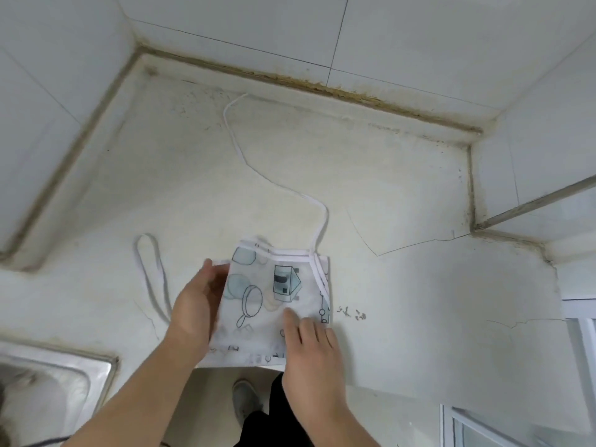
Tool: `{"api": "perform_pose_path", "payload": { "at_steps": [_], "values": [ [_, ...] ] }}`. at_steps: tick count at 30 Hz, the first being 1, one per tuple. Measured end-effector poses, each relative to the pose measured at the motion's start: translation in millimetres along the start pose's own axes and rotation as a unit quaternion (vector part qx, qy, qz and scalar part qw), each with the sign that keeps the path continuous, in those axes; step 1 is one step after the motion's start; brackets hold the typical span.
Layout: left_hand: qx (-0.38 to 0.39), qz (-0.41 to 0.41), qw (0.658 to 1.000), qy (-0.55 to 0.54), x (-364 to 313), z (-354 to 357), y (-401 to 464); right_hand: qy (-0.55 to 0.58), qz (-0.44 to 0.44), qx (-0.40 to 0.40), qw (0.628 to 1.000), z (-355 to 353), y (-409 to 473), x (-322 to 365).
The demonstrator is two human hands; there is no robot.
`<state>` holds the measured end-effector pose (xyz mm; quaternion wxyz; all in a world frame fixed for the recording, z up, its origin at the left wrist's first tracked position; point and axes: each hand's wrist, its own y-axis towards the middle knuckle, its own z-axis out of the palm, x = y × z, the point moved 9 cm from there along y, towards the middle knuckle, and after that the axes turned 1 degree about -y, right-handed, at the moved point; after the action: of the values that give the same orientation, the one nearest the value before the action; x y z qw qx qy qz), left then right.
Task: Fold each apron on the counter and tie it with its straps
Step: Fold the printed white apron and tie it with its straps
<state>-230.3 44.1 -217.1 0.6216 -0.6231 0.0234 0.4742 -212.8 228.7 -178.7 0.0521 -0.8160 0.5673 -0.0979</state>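
- Apron (274, 295): thin printed cloth, folded into a rough square, lying at lower centre on the worn, cracked counter (403, 285).
- White straps: one (258, 162) is trailing toward upper centre, one loop (151, 279) is lying left.
- Left hand (196, 304) is gripping the fold's left edge.
- Right hand (309, 346), fingers flat, is pressing the lower right corner.
- Steel sink (58, 379) lower left.

Folded apron (274, 301) at counter (419, 301) front edge; sink (64, 375) left; strap (274, 179) trailing behind

Steel sink (64, 375) (lower left), shoe (246, 401).
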Motion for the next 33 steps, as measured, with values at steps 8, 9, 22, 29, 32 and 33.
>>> {"api": "perform_pose_path", "payload": {
  "at_steps": [8,9,22,29,32,33],
  "values": [
    [-0.123,0.158,0.802,0.563,-41.4,-5.6,-11.8,0.036,-0.01,0.052,0.998,10.9,0.9,-7.4],
    [-0.137,0.143,0.781,0.593,-37.2,-9.6,-9.1,0.049,0.004,0.05,0.998,9.9,-0.5,-11.5],
    [-0.013,0.169,0.879,0.445,-47.8,5.2,-11.3,0.115,-0.059,-0.027,0.991,6.3,-16.8,-17.4],
    [-0.122,0.366,0.738,0.553,-42.7,4.5,-17.0,0.146,-0.045,0.043,0.987,19.7,-18.1,-28.5],
    [-0.013,0.442,0.663,0.604,-17.9,43.8,-33.0,0.158,-0.031,0.011,0.987,5.9,-11.0,-30.5],
    [0.041,0.438,0.651,0.619,-0.3,55.0,-31.6,0.164,-0.013,-0.009,0.986,1.2,-4.9,-34.1]
  ]
}}
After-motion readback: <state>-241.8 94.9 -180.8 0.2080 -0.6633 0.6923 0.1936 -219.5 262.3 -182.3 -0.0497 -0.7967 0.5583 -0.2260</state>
